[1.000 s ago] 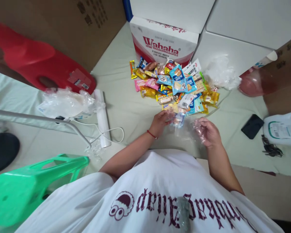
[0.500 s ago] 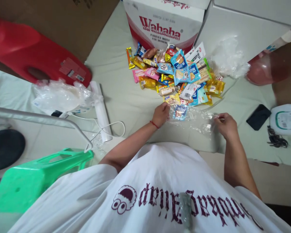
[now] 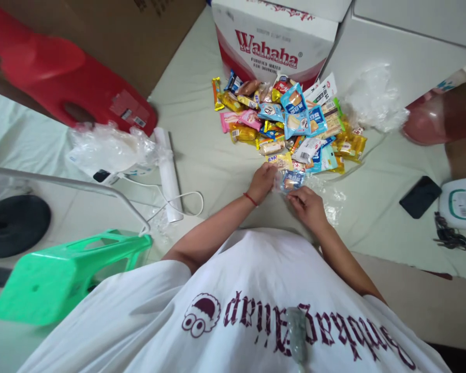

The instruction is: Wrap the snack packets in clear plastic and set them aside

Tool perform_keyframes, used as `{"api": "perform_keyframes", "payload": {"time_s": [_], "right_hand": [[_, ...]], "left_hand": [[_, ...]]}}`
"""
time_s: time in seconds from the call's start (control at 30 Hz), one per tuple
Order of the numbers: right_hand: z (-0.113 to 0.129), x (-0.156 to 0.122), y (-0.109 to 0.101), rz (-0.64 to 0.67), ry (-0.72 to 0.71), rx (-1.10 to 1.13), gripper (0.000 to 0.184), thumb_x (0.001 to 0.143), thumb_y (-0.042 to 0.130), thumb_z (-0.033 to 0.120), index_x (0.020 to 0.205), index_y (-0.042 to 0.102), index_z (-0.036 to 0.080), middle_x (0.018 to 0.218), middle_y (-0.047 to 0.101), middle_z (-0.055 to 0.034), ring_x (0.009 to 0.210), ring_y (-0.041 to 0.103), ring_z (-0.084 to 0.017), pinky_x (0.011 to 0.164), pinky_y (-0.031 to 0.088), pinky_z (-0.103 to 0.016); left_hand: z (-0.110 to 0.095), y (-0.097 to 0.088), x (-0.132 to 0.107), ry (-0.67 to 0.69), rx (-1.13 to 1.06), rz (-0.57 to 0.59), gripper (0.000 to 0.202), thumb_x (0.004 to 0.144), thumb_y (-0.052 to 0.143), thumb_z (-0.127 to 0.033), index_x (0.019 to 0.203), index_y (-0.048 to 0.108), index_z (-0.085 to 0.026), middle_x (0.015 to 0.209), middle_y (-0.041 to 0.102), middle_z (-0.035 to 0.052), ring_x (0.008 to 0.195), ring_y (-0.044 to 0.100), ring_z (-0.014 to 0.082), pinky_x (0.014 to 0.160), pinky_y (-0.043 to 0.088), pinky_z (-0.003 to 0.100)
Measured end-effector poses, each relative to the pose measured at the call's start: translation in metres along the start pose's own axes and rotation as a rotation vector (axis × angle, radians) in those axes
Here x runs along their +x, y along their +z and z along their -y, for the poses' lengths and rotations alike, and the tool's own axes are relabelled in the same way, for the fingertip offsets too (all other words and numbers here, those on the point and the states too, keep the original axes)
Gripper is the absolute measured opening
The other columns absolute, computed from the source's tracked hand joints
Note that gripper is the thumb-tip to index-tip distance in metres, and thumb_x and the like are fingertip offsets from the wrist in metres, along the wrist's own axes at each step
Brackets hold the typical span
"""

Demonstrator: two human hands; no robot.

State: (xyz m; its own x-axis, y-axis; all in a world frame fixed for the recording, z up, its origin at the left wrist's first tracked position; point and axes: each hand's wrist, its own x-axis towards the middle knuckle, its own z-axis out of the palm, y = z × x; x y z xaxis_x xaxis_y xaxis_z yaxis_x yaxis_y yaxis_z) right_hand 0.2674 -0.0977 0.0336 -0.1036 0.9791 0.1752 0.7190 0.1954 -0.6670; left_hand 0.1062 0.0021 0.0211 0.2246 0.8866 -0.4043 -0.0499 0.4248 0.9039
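While my left hand pinches the bag around a blue packet, my right hand curls against it, grip unclear; both forearms angle inward over the cloth's near edge.

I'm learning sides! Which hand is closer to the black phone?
Right. The right hand is left of the black phone, not touching it; the left hand is farther left, beside the blue snack packet.

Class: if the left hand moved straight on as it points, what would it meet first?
Probably the pale yellow, rectangular plastic snack packet just ahead of the left hand; whether they already touch is unclear.
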Motion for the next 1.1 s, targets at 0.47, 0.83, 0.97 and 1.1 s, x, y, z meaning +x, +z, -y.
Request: {"api": "perform_keyframes", "payload": {"time_s": [0.47, 0.83, 0.97, 1.1], "right_hand": [[0.037, -0.009, 0.006, -0.140, 0.523, 0.558, 0.025, 0.082, 0.074, 0.048, 0.084, 0.071, 0.023, 0.065, 0.058, 0.0032, 0.055, 0.043, -0.012, 0.054, 0.036, -0.026], [0.014, -0.022, -0.040, -0.400, 0.602, 0.804, 0.028, 0.074, 0.082, 0.044, 0.081, 0.065, 0.023, 0.080, 0.060, 0.0029, 0.071, 0.054, -0.011, 0.066, 0.047, -0.023], [-0.003, -0.032, -0.062, -0.506, 0.696, 0.811, 0.038, 0.072, 0.081, 0.051, 0.084, 0.057, 0.025, 0.092, 0.064, 0.0014, 0.072, 0.061, -0.013, 0.060, 0.051, -0.025], [-0.026, -0.043, -0.078, -0.557, 0.796, 0.662, 0.038, 0.073, 0.080, 0.052, 0.085, 0.056, 0.025, 0.072, 0.059, 0.0043, 0.051, 0.049, -0.009, 0.042, 0.037, -0.020]], "left_hand": [[0.013, -0.010, -0.060, 0.145, 0.027, 0.110, 0.031, 0.076, 0.076, -0.046, 0.074, 0.065, -0.017, 0.073, 0.061, -0.0021, 0.073, 0.054, 0.0121, 0.071, 0.045, 0.025], [0.003, -0.027, -0.051, -0.214, -0.446, 0.255, 0.034, 0.070, 0.082, -0.031, 0.079, 0.051, -0.019, 0.090, 0.067, 0.0017, 0.093, 0.071, 0.0180, 0.078, 0.060, 0.033], [0.003, -0.024, -0.040, -0.242, -0.380, 0.033, 0.027, 0.082, 0.071, -0.029, 0.085, 0.045, -0.022, 0.075, 0.062, -0.0037, 0.071, 0.072, 0.0151, 0.064, 0.057, 0.027], [0.010, -0.020, -0.022, -0.095, -0.108, -0.126, 0.020, 0.093, 0.059, -0.031, 0.085, 0.042, -0.024, 0.060, 0.050, -0.0095, 0.043, 0.050, 0.0080, 0.044, 0.034, 0.018]]}}
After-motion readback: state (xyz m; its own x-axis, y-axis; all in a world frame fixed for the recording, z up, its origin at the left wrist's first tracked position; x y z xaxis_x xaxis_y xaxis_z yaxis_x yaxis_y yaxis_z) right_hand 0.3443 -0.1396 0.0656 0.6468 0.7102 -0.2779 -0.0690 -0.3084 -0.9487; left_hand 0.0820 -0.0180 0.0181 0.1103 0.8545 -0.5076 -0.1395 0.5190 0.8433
